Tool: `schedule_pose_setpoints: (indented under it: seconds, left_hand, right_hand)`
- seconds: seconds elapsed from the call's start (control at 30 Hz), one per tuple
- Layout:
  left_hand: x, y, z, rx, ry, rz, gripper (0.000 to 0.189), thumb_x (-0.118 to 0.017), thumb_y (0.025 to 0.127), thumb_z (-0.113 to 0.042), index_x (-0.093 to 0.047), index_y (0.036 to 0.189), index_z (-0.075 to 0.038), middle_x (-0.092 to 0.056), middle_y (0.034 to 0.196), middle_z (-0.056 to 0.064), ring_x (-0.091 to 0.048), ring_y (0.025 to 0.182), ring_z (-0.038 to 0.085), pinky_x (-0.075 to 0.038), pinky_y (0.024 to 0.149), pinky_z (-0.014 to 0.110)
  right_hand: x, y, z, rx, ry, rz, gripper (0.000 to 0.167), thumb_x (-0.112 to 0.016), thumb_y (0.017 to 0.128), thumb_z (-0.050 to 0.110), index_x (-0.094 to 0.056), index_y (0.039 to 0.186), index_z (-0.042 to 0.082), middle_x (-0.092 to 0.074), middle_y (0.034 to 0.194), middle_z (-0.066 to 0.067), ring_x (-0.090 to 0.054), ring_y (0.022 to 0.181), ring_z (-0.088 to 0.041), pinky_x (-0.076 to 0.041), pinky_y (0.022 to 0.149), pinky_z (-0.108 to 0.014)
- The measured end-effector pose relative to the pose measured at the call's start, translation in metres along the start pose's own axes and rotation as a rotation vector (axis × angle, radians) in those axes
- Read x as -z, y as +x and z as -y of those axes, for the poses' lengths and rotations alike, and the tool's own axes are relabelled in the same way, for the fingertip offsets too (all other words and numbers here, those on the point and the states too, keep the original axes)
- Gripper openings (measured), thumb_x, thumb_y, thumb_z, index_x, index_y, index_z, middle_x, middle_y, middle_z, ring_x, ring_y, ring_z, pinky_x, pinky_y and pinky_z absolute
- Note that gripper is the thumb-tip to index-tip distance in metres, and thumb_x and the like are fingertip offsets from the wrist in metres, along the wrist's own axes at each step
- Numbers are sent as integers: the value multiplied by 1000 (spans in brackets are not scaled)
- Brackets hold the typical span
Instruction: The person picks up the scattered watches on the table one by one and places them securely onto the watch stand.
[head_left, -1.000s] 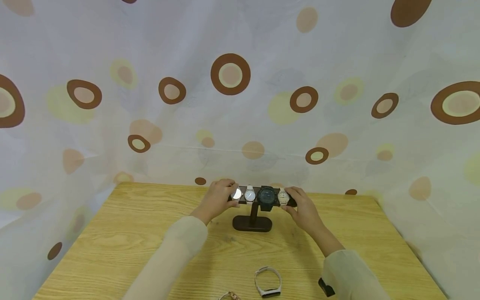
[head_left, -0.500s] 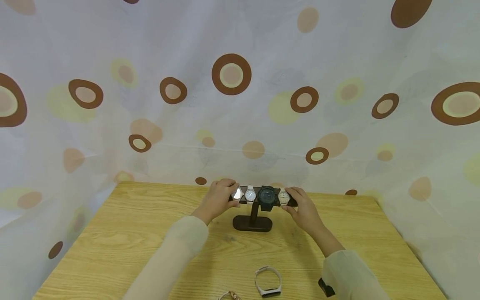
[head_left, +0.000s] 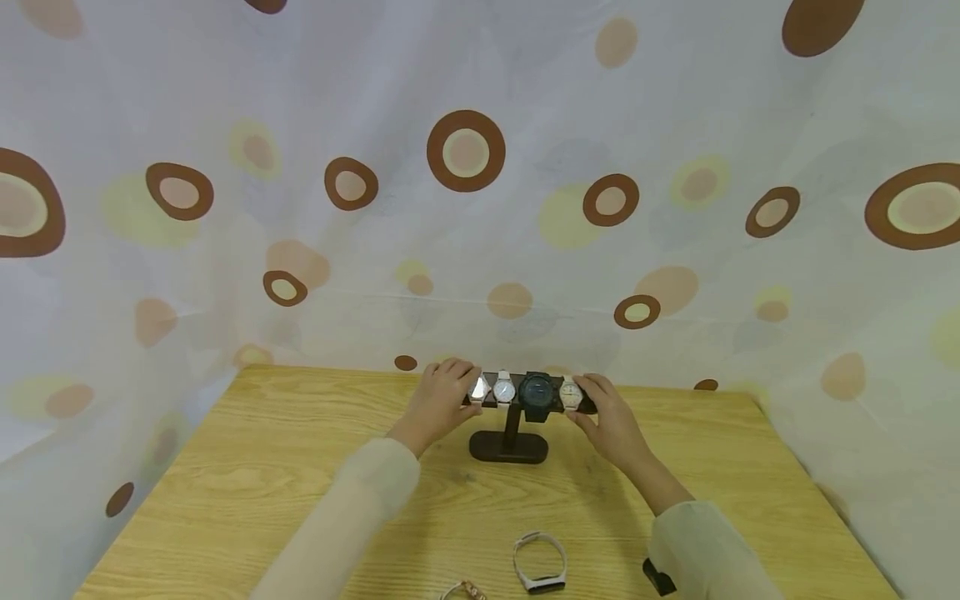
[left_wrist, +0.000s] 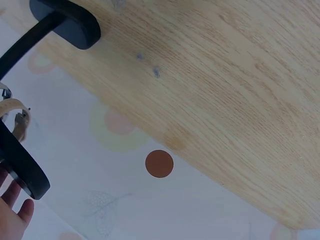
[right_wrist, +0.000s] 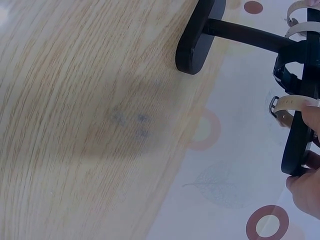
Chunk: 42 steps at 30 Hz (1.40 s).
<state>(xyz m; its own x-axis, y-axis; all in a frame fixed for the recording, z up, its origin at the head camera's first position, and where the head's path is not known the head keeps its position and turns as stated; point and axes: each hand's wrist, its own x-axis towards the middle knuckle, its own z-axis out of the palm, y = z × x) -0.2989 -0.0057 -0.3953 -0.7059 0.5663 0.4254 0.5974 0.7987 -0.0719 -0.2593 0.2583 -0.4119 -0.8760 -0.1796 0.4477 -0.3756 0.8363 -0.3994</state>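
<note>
A dark watch stand (head_left: 508, 447) stands at the back of the table, its crossbar raised on a single post. My left hand (head_left: 437, 400) grips the bar's left end, fingers over the top and thumb below. At the right end, my right hand (head_left: 613, 423) holds the bar in the same way, beside a watch with a cream face (head_left: 571, 394). Between the hands, the bar also carries a chunky black watch (head_left: 537, 392), a white-strapped watch (head_left: 504, 389) and a watch with a glaring face (head_left: 479, 387). Buckled straps hang under the bar in both wrist views.
Nearer on the wooden table (head_left: 247, 492) lies a white fitness band (head_left: 542, 575). A rose-gold bracelet-like piece (head_left: 471, 590) is cut by the bottom edge. A black object (head_left: 658, 577) lies partly behind the right sleeve. A patterned cloth (head_left: 510, 250) hangs behind the table.
The whole head view shifts slightly, so everything appears a little further right. Both hands keep their hold on the stand's bar.
</note>
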Motion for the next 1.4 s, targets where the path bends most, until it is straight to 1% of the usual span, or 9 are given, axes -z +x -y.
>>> schedule_pose_setpoints:
  seconds: [0.17,0.3,0.37,0.53,0.63,0.93,1.13,1.23,1.4]
  left_hand:
    - [-4,-3,0,18,21,-22,61,-68,80,-43,-52,129,-10,-58,122,6,-52,116,23,-45,94,41]
    - [-5,-7,3,41,27,-13,69,-70,78,-44,-46,133,-10,-56,123,9,-51,116,26,-45,94,44]
    - [-5,-10,5,64,13,9,73,-71,77,-44,-43,135,-10,-54,126,11,-50,118,28,-44,96,46]
    - [-2,-17,10,154,-66,76,79,-70,79,-42,-34,141,-8,-44,136,16,-42,126,33,-38,104,49]
    - [-2,-23,13,196,-99,86,81,-71,80,-41,-31,143,-8,-41,138,17,-40,127,34,-36,105,49]
    - [-10,-43,25,293,-213,29,87,-74,78,-34,-26,144,-5,-38,140,21,-38,128,37,-36,104,52]
    - [-20,-58,28,378,-342,1,92,-77,76,-26,-21,145,-1,-37,141,23,-37,129,39,-34,105,56]
    - [-25,-64,26,420,-382,22,90,-77,76,-25,-23,144,0,-38,139,23,-38,128,40,-35,103,57]
    - [-35,-75,21,468,-459,75,75,-74,79,-24,-37,138,2,-45,133,24,-41,124,42,-36,101,58]
  right_hand:
    - [1,-1,2,16,-16,-6,54,-70,81,6,-48,129,-7,-48,127,-26,-51,113,-41,-49,88,-51]
    - [2,-2,3,29,-39,-13,54,-71,80,6,-49,127,-8,-47,128,-28,-48,117,-44,-48,90,-52]
    - [3,-3,4,37,-49,-21,55,-71,79,5,-49,127,-9,-46,129,-29,-46,118,-46,-47,91,-54]
    - [4,-5,6,26,-41,-23,56,-70,80,4,-46,129,-9,-40,134,-32,-41,122,-48,-44,94,-57]
    - [3,-7,5,9,-28,-29,59,-70,80,5,-44,132,-7,-37,136,-33,-38,124,-49,-42,95,-59]
    - [2,-19,6,59,2,-156,62,-71,77,-3,-43,132,-7,-40,133,-32,-38,121,-49,-41,93,-63]
    - [-5,-35,5,59,24,-178,65,-69,76,-7,-40,135,-6,-39,134,-30,-36,121,-48,-39,92,-64]
    - [-12,-45,6,96,14,-195,64,-69,75,-8,-42,133,-7,-42,132,-29,-40,118,-46,-42,89,-61]
    - [-21,-62,12,227,-46,-198,59,-74,68,-8,-52,123,-8,-52,121,-26,-49,111,-39,-47,86,-51]
